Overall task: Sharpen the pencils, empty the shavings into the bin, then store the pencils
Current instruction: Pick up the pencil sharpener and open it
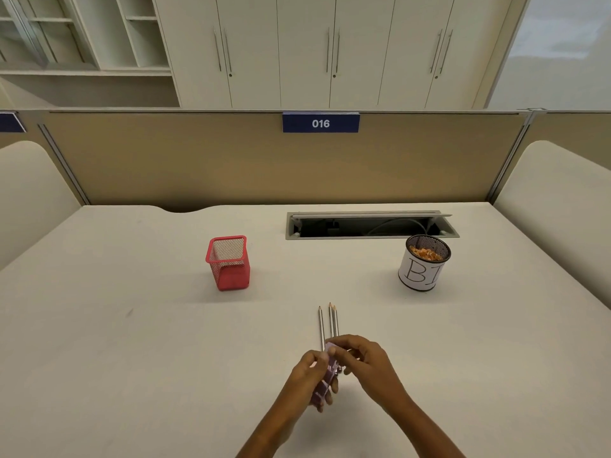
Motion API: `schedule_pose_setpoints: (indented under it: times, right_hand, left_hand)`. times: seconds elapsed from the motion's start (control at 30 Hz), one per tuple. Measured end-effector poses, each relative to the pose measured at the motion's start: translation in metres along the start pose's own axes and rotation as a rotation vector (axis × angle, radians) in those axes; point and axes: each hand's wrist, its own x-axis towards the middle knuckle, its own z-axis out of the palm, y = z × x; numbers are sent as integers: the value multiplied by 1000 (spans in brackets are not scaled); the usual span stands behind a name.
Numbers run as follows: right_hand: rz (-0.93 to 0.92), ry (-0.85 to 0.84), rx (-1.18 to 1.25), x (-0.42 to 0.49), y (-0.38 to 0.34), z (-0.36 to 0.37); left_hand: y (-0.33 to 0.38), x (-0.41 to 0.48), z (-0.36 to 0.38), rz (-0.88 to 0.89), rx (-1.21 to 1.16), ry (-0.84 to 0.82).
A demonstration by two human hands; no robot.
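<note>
Three pencils (pixel 330 322) lie side by side on the desk, tips pointing away from me, their near ends hidden by my hands. My left hand (pixel 314 378) grips a pink sharpener (pixel 325 378) with a shavings case, held tilted just above the desk. My right hand (pixel 365 361) pinches the sharpener's upper end with fingertips. A red mesh pencil holder (pixel 228 264) stands upright and empty at the middle left. The bin (pixel 421 264), a round black mesh cup wrapped in white paper lettered "BI", stands at the right with orange shavings inside.
A cable hatch (pixel 370 225) with its lid raised is set into the white desk (pixel 132 342) behind the bin. A tan partition (pixel 198 160) with a blue "016" label closes the far edge. White dividers flank both sides.
</note>
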Motion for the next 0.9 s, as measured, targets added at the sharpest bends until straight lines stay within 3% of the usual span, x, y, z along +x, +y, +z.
schedule_pose_setpoints:
  times: [0.17, 0.3, 0.57, 0.73, 0.9]
  right_hand:
    - [-18, 65, -19, 1, 6, -1]
    - [-41, -20, -79, -2, 7, -4]
    - [-142, -10, -161, -4, 10, -5]
    - [-59, 105, -115, 0, 14, -4]
    - [168, -4, -39, 11, 19, 3]
  left_hand:
    - [-1, -1, 1, 2, -2, 19]
    - [-1, -7, 3, 3, -9, 17]
    - [4, -16, 4, -92, -242, -100]
    - [3, -18, 4, -84, -161, -158]
    - [1, -12, 5, -66, -32, -87]
